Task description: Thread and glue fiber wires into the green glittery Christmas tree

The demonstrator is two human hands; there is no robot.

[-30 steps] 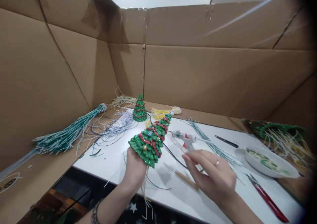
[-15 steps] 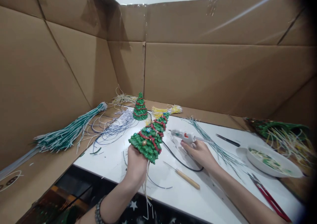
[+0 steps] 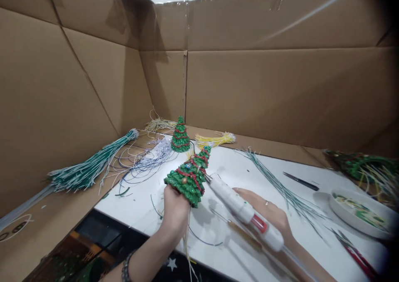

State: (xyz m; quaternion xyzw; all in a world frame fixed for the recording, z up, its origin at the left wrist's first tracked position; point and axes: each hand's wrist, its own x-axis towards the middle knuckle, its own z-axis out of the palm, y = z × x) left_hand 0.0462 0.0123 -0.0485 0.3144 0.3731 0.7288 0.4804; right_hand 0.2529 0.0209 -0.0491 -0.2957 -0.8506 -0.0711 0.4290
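Observation:
A small green Christmas tree (image 3: 187, 180) with red garlands and beads leans to the right in my left hand (image 3: 175, 207), whose fingers are closed around its base from below. Thin wires hang from beneath that base. My right hand (image 3: 269, 209) grips a white hot glue gun (image 3: 240, 203) with a red switch, its metal nozzle at the right side of the tree. Whether the nozzle touches the tree I cannot tell. Under the glue gun lies a wooden-handled awl (image 3: 245, 234), partly hidden. A second Christmas tree (image 3: 180, 136) stands upright behind.
Cardboard walls (image 3: 249, 90) enclose the white table (image 3: 156, 203). Bundles of green-and-white wires (image 3: 93, 165), yellow wires (image 3: 215, 139) and green wires (image 3: 277, 182) lie around. To the right are a knife (image 3: 301, 181), a white bowl (image 3: 352, 215) and red-handled scissors (image 3: 358, 257).
My right hand has lifted the glue gun off the table and brought its nozzle to the tree. My left hand still holds the tree at nearly the same tilt. The view has shifted slightly.

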